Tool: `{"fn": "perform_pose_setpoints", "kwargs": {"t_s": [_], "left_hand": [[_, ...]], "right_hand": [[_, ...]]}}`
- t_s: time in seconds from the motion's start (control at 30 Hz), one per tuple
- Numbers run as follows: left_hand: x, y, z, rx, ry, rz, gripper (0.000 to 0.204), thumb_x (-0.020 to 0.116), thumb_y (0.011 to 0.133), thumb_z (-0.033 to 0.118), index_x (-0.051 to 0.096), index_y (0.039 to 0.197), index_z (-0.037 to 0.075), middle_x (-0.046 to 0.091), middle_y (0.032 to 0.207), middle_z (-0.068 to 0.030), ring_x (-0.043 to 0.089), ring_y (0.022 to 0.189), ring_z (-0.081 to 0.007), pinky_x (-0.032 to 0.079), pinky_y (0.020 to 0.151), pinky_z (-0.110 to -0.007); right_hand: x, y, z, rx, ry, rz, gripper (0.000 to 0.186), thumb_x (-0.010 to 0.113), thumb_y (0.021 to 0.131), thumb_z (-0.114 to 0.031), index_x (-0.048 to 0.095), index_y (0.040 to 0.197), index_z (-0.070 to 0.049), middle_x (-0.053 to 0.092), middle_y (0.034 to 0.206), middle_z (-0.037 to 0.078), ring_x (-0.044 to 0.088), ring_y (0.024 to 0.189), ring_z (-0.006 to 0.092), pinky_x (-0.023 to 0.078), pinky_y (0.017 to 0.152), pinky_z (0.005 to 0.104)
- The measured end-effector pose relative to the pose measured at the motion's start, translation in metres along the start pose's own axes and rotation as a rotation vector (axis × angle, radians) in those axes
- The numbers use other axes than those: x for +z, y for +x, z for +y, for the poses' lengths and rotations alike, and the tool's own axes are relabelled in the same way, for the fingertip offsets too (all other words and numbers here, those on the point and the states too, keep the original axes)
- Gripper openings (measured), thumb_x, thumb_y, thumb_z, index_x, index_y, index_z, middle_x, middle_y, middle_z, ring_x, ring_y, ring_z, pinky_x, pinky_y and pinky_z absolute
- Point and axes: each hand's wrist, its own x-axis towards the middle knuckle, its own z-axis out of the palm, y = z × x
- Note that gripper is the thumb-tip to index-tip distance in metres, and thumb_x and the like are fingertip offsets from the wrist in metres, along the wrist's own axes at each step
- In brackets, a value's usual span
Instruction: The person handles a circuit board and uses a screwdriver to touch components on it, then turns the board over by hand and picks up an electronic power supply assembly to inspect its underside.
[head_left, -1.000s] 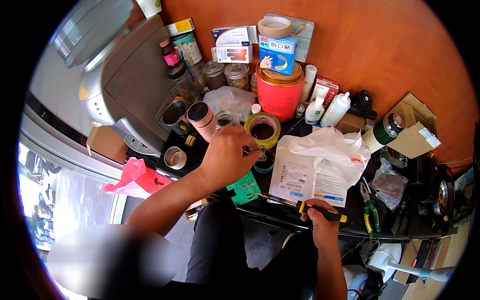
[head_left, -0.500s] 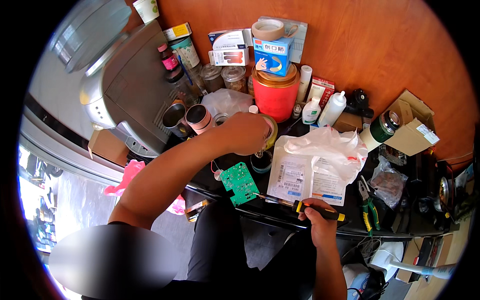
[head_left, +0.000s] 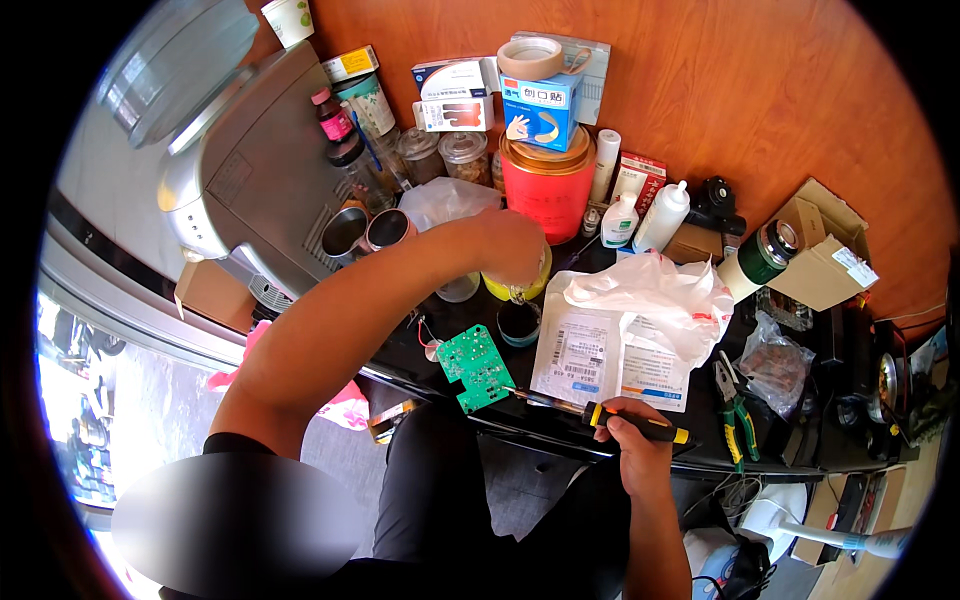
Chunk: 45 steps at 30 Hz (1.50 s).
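Observation:
My right hand (head_left: pixel 640 445) is closed around the black and yellow handle of a soldering iron (head_left: pixel 655 428). Its thin tip points left and meets, or nearly meets, the lower right edge of a green circuit board (head_left: pixel 472 365). The board lies at the front edge of the black table, with a small white round part (head_left: pixel 433 350) on a red wire beside it. My left hand (head_left: pixel 515 248) reaches across, fingers curled downward over a yellow tape roll (head_left: pixel 546 272) and a small dark cup (head_left: pixel 519 325). Its fingertips are mostly hidden; something shiny shows below them.
Right of the board lie a printed plastic mailer (head_left: pixel 575 345) and a crumpled white bag (head_left: pixel 660 300). Pliers (head_left: pixel 735 410) rest further right. Behind stand a red canister (head_left: pixel 548 195), white bottles (head_left: pixel 663 218) and jars. A grey machine (head_left: pixel 270 170) rises at left.
My left hand and forearm have moved up and slightly right, showing more of the clear container beneath. My right hand and the soldering iron stay nearly still by the board.

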Motion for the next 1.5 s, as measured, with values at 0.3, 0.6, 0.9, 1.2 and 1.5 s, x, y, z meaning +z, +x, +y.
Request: {"fn": "perform_pose_setpoints", "kwargs": {"t_s": [0.3,0.6,0.9,1.2,1.5], "left_hand": [[0.005,0.001,-0.003,0.152,-0.038,-0.128,0.024,0.071,0.081,0.031,0.079,0.095,0.012,0.075,0.095,-0.0087,0.071,0.091,-0.0267,0.054,0.081,-0.042],[0.014,0.003,0.008,0.129,0.058,-0.088,0.029,0.075,0.079,0.036,0.076,0.095,0.012,0.073,0.097,-0.0087,0.07,0.094,-0.0274,0.053,0.08,-0.042],[0.011,-0.08,0.019,0.081,-0.621,0.688,0.019,0.07,0.089,0.017,0.075,0.103,0.005,0.073,0.096,-0.0102,0.071,0.086,-0.0264,0.054,0.079,-0.041],[0.117,-0.181,0.014,0.405,-2.613,0.344,0.062,0.033,0.108,0.038,0.028,0.156,-0.001,0.024,0.165,-0.0214,0.024,0.153,-0.0365,0.021,0.124,-0.053],[0.159,-0.171,0.004,-0.227,-1.857,0.728,0.041,0.06,0.099,0.004,0.053,0.139,-0.003,0.074,0.115,-0.0154,0.068,0.115,-0.0293,0.036,0.118,-0.044]], "right_hand": [[0.0,0.0,-0.002,-0.001,0.005,0.004,0.021,0.067,0.087,-0.001,0.069,0.107,0.007,0.07,0.09,0.016,0.066,0.074,0.0221,0.055,0.073,0.0317],[0.0,0.0,-0.002,-0.02,-0.001,-0.006,0.021,0.067,0.087,-0.002,0.069,0.107,0.007,0.07,0.09,0.016,0.066,0.074,0.0224,0.055,0.072,0.0317],[-0.006,0.0,-0.002,-0.031,0.01,0.013,0.021,0.065,0.087,0.001,0.068,0.107,0.007,0.069,0.09,0.017,0.066,0.075,0.0229,0.055,0.072,0.0323],[0.002,0.001,0.001,-0.016,0.044,0.032,0.021,0.067,0.087,0.0,0.071,0.107,0.006,0.071,0.092,0.015,0.067,0.073,0.0199,0.056,0.073,0.0299],[0.002,0.002,0.001,-0.059,0.101,0.015,0.022,0.067,0.089,-0.002,0.068,0.11,0.005,0.07,0.095,0.015,0.066,0.075,0.0211,0.055,0.071,0.0311]]}}
